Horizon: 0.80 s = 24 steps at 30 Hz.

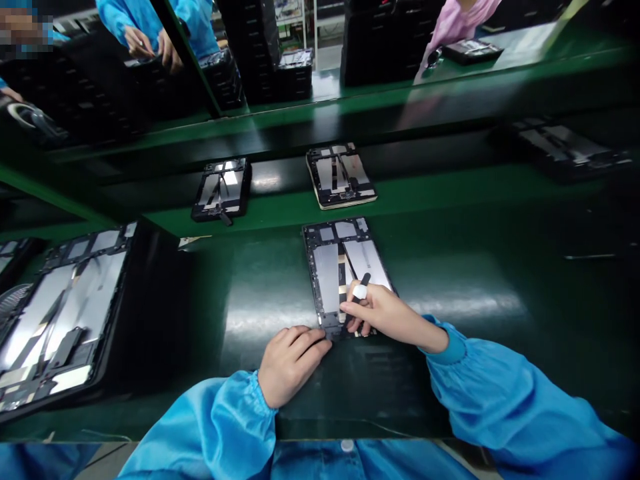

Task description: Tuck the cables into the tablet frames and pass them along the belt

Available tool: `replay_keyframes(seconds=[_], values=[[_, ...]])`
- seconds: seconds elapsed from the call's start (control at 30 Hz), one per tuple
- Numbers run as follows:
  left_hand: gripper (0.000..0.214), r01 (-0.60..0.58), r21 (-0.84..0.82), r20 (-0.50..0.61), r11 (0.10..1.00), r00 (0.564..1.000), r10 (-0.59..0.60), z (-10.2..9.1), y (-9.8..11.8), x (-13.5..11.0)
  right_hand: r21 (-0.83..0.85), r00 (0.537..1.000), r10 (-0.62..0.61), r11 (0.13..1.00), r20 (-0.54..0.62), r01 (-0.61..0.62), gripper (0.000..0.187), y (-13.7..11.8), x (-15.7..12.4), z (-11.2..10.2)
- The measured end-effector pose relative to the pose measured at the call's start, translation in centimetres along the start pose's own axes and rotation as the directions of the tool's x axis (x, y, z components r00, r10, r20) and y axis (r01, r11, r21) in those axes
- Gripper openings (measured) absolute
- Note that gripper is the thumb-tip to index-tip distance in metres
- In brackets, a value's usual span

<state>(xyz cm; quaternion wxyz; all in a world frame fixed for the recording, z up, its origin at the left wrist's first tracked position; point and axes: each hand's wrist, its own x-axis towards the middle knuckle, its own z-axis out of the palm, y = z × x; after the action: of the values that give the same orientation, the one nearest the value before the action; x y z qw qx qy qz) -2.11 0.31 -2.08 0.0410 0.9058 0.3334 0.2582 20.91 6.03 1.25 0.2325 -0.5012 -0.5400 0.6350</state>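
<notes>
An opened tablet (327, 277) lies in front of me, its silver battery panels and dark flex cables exposed. My left hand (294, 360) rests with its fingers extended at the tablet's lower left corner, fingertips touching the edge. Over the lower right part of the tablet, my right hand (373, 308) is closed around a slim black tool (367, 279), whose upper end sticks out above the fingers. Something white wraps a finger or the tool there; I cannot tell which. The tool's lower tip is hidden by my fingers.
Two more opened tablets, one at centre back (343, 175) and one further left (223, 190), lie beyond mine. A tall stack of tablets (65, 313) stands at left. Behind the green ledge (280, 110) are black stacks and co-workers in blue and pink sleeves.
</notes>
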Motion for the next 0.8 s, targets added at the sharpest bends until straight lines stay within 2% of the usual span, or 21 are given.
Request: replay_keyframes(seconds=[0.53, 0.67, 0.8], values=[[0.017, -0.01, -0.013, -0.007, 1.0, 1.0, 0.01, -0.13, 0.0, 0.22, -0.023, 1.0, 0.016, 1.0, -0.012, -0.016, 0.018, -0.18, -0.08, 0.1], [0.018, -0.008, 0.009, -0.001, 1.0, 1.0, 0.008, -0.04, 0.0, 0.03, -0.022, 1.0, 0.012, 1.0, -0.011, -0.012, 0.018, -0.29, -0.1, 0.12], [0.027, -0.038, 0.084, 0.048, 0.996, 0.998, 0.034, -0.27, 0.13, 0.04, -0.018, 1.0, 0.01, 1.0, -0.019, -0.01, 0.02, -0.19, 0.06, 0.26]])
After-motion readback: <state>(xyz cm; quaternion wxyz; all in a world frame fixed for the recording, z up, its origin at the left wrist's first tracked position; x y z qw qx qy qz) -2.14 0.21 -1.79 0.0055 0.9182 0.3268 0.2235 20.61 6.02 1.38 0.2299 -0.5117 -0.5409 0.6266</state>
